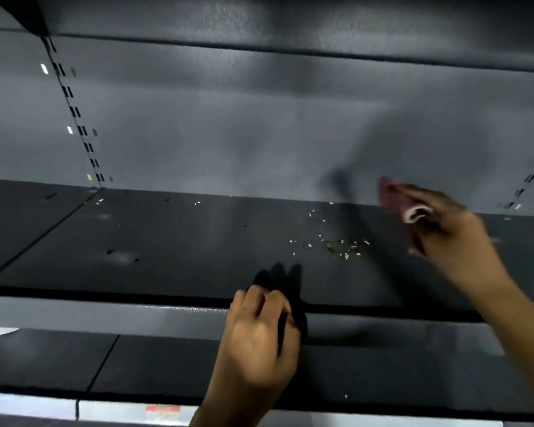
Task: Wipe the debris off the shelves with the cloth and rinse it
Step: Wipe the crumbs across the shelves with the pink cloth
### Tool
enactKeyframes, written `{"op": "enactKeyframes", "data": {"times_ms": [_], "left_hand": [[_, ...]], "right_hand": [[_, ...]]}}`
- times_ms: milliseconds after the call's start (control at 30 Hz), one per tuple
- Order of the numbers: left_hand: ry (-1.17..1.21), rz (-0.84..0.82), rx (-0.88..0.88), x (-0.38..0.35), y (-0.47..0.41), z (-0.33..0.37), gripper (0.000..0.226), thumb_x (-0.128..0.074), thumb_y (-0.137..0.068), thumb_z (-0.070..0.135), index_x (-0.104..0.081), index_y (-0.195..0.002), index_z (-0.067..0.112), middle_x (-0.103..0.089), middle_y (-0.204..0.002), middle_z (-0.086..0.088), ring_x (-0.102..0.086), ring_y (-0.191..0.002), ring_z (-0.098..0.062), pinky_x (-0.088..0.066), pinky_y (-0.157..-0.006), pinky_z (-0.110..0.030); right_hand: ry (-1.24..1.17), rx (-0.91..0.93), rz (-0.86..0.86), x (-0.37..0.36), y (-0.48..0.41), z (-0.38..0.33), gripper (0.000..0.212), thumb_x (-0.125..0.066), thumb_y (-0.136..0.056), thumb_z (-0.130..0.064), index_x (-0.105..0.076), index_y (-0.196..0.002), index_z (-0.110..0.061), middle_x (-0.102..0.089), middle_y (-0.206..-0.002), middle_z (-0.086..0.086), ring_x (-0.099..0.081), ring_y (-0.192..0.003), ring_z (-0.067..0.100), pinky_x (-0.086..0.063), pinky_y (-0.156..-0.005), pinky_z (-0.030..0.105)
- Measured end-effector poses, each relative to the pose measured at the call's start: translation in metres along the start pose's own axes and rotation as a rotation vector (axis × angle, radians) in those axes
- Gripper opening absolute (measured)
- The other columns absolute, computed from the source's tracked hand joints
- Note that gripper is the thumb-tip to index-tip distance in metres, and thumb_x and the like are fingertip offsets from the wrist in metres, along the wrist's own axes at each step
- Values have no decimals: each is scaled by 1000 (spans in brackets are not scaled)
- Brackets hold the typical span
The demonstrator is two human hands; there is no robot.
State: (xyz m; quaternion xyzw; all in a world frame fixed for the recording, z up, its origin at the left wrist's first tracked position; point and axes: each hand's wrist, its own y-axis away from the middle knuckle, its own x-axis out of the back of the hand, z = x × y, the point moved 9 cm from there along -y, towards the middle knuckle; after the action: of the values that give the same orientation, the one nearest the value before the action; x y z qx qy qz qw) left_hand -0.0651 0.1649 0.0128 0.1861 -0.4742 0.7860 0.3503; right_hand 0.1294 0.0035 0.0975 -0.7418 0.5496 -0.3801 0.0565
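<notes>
- The shelf (167,241) is dark and empty, with a raised front lip; a sweep towards that lip could trap the crumbs against it instead of clearing them.
- The left hand (256,337) rests curled over the shelf's front lip, fingers together, holding nothing. It could catch whatever is pushed forward, or lie in the wiper's path.
- The right hand (450,238) is above the shelf towards its right rear, closed around the cloth (395,198) (blurred, so the exact hold is unclear). The bunched cloth touches little of the surface and may skip past bits.
- The debris (339,245) lies scattered mid-shelf, left of the cloth, with strays near the back. A fast swipe could flick pieces onto the lower shelf (136,362).
</notes>
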Motion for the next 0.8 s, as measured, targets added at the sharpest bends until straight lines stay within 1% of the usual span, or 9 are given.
{"op": "enactKeyframes", "data": {"times_ms": [67, 133, 200, 267, 400, 533, 667, 733, 800], "left_hand": [[-13, 3, -5, -1, 0, -2, 15, -44, -81, 26, -55, -76, 17, -48, -80, 4, -41, -72, -14, -37, -69, -30], [-23, 20, -3, -1, -1, -2, 16, -44, -81, 26, -56, -74, 17, -49, -79, 4, -40, -71, -13, -36, -69, -27], [-29, 46, 6, -3, 0, -2, 18, -45, -80, 26, -58, -72, 15, -49, -79, 3, -39, -70, -14, -35, -68, -27], [-32, 79, 24, -4, 0, -2, 19, -45, -78, 26, -58, -70, 14, -50, -77, 1, -39, -68, -16, -34, -66, -28], [-54, 123, 29, -5, -2, 0, 18, -45, -76, 24, -56, -68, 13, -49, -73, -2, -39, -63, -20, -33, -62, -33], [-34, 95, -48, -6, -2, -1, 4, -46, -76, 25, -48, -76, 22, -51, -73, -2, -42, -61, -22, -34, -60, -33], [-4, 108, -101, -5, -5, -2, 3, -46, -74, 23, -49, -74, 22, -51, -70, -1, -42, -58, -21, -30, -62, -27], [-35, 146, -104, -5, -6, 0, 17, -47, -74, 21, -58, -65, 12, -51, -68, -3, -41, -56, -22, -32, -60, -30], [-58, 186, -103, -4, -6, 3, 23, -47, -74, 20, -59, -59, 7, -51, -67, -5, -41, -56, -21, -32, -59, -31]], "right_hand": [[379, -134, -19, 31, -4, 51, 53, -53, -82, 10, -57, -123, -23, -56, -130, 3, -61, -103, 31, -58, -76, 32], [720, -330, -202, 38, 6, 105, 47, -55, -81, 6, -53, -127, -6, -50, -136, 20, -50, -117, 43, -47, -97, 49], [846, -500, -285, 32, 22, 140, 52, -53, -82, -1, -46, -133, -9, -37, -144, 22, -40, -123, 47, -38, -104, 51], [922, -429, -315, 2, 24, 132, 56, -51, -82, -10, -40, -136, -19, -25, -149, 17, -35, -122, 46, -34, -105, 49], [787, -268, -413, -101, 13, 78, 63, -47, -80, -10, -31, -140, -18, -24, -150, 15, -32, -127, 43, -29, -107, 45], [416, -128, -483, -167, 5, 17, 55, -47, -80, 2, -43, -133, -14, -33, -148, 12, -33, -134, 36, -30, -112, 42], [163, 5, -237, -97, -21, 0, 52, -55, -78, 12, -52, -128, -5, -52, -131, 3, -49, -124, 18, -29, -92, 1], [137, -49, -38, -29, -33, 33, 44, -52, -81, 12, -58, -121, -6, -56, -115, -1, -56, -108, 14, -39, -82, 3], [231, -248, 44, 28, -34, 96, 32, -50, -86, 1, -62, -113, -13, -62, -110, 5, -62, -94, 19, -51, -64, 11]]}}
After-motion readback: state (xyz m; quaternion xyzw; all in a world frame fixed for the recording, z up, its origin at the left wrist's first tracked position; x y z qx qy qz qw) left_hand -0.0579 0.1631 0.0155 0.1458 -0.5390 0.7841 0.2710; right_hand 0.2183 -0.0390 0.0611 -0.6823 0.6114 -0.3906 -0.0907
